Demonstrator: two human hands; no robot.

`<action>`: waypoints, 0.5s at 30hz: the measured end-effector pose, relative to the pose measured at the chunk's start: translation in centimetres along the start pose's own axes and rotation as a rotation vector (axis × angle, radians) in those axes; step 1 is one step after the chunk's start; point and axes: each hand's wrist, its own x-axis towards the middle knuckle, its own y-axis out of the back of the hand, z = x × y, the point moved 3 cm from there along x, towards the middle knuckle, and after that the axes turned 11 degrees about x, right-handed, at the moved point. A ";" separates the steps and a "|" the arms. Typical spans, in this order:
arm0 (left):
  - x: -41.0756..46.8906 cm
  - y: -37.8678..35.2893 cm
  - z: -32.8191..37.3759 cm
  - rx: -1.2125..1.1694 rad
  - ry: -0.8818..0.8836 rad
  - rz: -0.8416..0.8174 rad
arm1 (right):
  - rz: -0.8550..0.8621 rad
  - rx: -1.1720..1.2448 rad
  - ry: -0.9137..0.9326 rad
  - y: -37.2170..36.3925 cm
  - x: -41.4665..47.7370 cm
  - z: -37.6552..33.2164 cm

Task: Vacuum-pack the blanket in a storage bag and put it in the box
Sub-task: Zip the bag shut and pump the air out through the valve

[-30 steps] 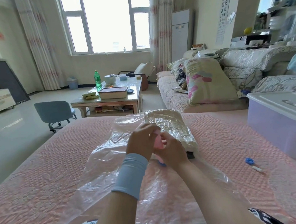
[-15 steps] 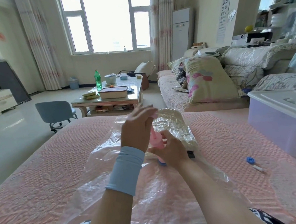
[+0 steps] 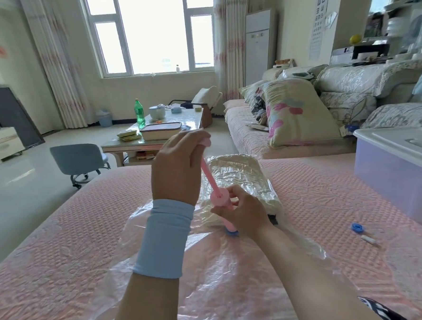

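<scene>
A: What is the left hand (image 3: 177,167) doing above the bag (image 3: 223,272)?

B: It clasps the top of the pump (image 3: 219,198), whose rod (image 3: 207,172) is drawn well out, probably to draw air from the bag.

A: And the right hand (image 3: 243,213)?

B: It is curled round the pump's body and holds it upright on the blue valve (image 3: 231,232) in the bag's top face, so no air leaks. The fingers hide how snugly it sits.

A: The blanket (image 3: 231,171)?

B: Inside the bag, at its far end, with wrinkled film drawn close over it. A blue cap (image 3: 357,227) lies right of the bag. The box (image 3: 396,176), lid on, stands further right.
</scene>
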 end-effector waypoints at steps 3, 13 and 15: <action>-1.0 -1.5 -0.3 -0.005 0.056 -0.020 | -0.001 -0.004 0.000 -0.1 0.1 0.0; -5.2 -5.9 -1.3 0.088 0.068 -0.546 | 0.027 0.039 -0.021 0.1 -0.1 0.3; -3.4 -4.0 -0.7 0.110 -0.020 -0.376 | 0.025 0.052 -0.026 0.2 -0.1 0.4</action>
